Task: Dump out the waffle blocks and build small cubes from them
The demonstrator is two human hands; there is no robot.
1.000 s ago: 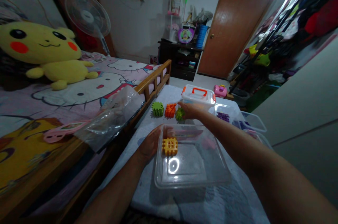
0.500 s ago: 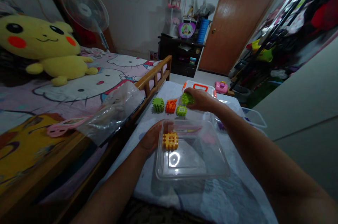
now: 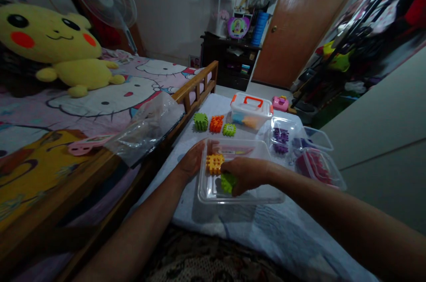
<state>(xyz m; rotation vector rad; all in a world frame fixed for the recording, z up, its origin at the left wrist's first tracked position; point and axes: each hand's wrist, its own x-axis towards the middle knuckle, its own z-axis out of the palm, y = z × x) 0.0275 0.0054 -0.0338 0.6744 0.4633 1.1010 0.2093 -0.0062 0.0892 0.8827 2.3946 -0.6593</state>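
Observation:
A clear plastic box (image 3: 246, 197) sits in front of me on the cloth-covered surface. At its left wall, my left hand (image 3: 193, 158) grips the side, its fingers partly hidden. My right hand (image 3: 246, 174) is inside the box, closed on a lime-green interlocking toy block (image 3: 228, 183). Just beside that block, a yellow-orange toy block (image 3: 214, 164) rests in the box's left part. Beyond the far wall stand a green block (image 3: 201, 122), an orange block (image 3: 216, 124) and a small lime block (image 3: 229, 130) in a row.
A lidded box with an orange handle (image 3: 252, 110) stands behind the row. To the right are a clear container with purple blocks (image 3: 280, 140) and one with red pieces (image 3: 317, 167). A wooden bed rail (image 3: 196, 84) and a plastic bag (image 3: 146, 127) border the left.
My right hand has brought the lime-green block from beside the row down into the clear box, next to the yellow-orange one. My left hand stays at the box's side. The view has shifted slightly.

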